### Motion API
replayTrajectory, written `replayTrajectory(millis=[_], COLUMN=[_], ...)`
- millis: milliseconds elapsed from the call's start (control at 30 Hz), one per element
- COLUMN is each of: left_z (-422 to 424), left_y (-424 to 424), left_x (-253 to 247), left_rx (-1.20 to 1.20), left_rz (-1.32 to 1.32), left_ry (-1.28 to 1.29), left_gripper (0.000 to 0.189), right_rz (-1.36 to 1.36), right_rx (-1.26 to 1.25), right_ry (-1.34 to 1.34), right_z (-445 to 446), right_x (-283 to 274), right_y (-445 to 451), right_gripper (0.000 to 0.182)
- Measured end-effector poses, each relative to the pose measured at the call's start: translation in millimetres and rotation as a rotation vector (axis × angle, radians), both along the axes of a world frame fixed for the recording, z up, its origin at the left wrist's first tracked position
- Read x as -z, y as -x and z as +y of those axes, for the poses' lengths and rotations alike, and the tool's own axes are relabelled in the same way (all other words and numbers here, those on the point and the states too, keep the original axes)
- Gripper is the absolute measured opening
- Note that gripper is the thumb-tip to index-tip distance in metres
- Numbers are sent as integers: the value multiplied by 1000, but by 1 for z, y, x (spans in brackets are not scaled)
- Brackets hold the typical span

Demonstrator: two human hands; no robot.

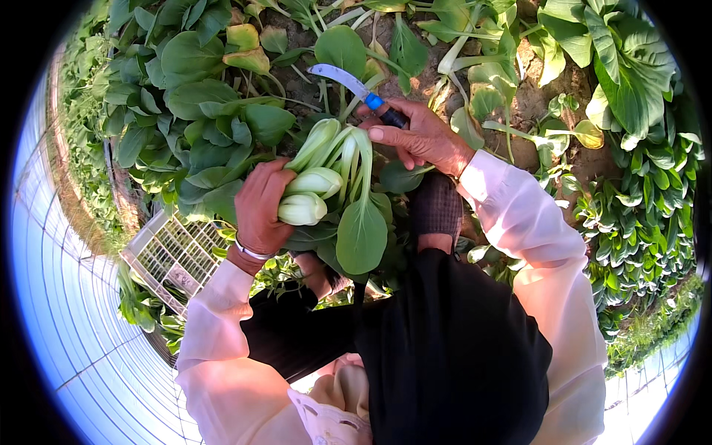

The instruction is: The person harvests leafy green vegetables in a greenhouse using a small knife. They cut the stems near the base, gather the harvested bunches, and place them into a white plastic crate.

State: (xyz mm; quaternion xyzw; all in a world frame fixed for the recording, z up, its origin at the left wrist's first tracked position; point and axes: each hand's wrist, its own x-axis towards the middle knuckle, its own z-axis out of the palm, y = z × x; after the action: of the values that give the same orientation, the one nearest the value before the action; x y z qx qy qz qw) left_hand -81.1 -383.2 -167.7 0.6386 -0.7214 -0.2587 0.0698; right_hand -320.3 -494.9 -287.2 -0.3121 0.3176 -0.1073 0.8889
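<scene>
Several heads of bok choy (314,181) with pale green stems are bunched in my left hand (262,203), their cut bases pointing to the right. A loose outer leaf (362,233) droops from the bunch towards me. My right hand (425,133) grips the dark handle of a curved harvesting knife (342,80), which has blue tape at the neck. Its blade points up and to the left, above the bunch. The right thumb lies close to the bent leaf stem; whether it touches the stem I cannot tell.
A white plastic crate (175,258) stands at the left, beside my left forearm. Growing bok choy plants (206,94) fill the bed on the left, with more plants (639,189) on the right. Cut and yellowing leaves (495,83) lie on the bare soil (528,105) ahead.
</scene>
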Motion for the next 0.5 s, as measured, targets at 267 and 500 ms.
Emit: replayTrajectory(millis=[267, 500], left_z=[-30, -99], left_y=[16, -1], left_x=[-24, -95], left_rx=[-300, -556], left_rz=[364, 584], left_ry=[-116, -47], left_gripper=[46, 63], right_rz=[-418, -320], right_rx=[213, 480], right_ry=[-149, 51], right_z=[-29, -75], right_x=[-23, -42], right_y=[-42, -43], right_gripper=[52, 50])
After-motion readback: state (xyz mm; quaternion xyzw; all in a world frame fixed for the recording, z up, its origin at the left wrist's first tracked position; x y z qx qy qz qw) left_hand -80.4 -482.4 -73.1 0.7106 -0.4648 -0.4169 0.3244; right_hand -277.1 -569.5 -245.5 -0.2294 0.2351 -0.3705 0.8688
